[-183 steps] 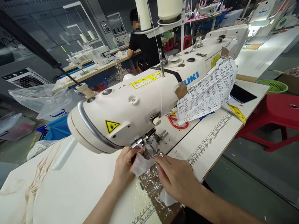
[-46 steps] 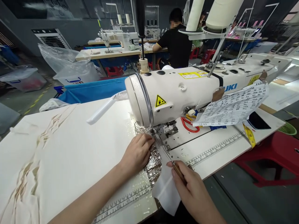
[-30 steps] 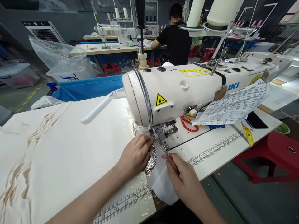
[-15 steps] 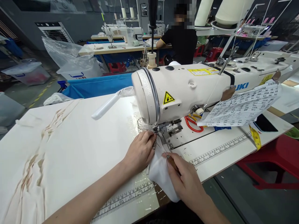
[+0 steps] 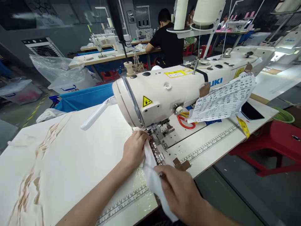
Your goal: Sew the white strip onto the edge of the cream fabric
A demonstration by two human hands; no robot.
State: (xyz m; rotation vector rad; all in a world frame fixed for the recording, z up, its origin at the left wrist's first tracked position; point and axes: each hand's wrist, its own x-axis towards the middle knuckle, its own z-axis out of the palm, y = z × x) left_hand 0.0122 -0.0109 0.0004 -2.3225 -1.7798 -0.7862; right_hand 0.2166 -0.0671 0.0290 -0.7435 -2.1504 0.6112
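White cloth is draped between the hands, pinched by the left hand under the sewing machine; slim tool, mostly hidden, appears gripped in the right hand. Best guided flat, lightly taut, left fingertips held clear of stitching.

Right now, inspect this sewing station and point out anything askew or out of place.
The handwritten sheet hangs aslant on the sewing machine, with brown tape-like patches at its upper corners. Ragged brown pieces near the right hand seem to overlap the ruler markings on the table. Nothing looks spilled or broken.
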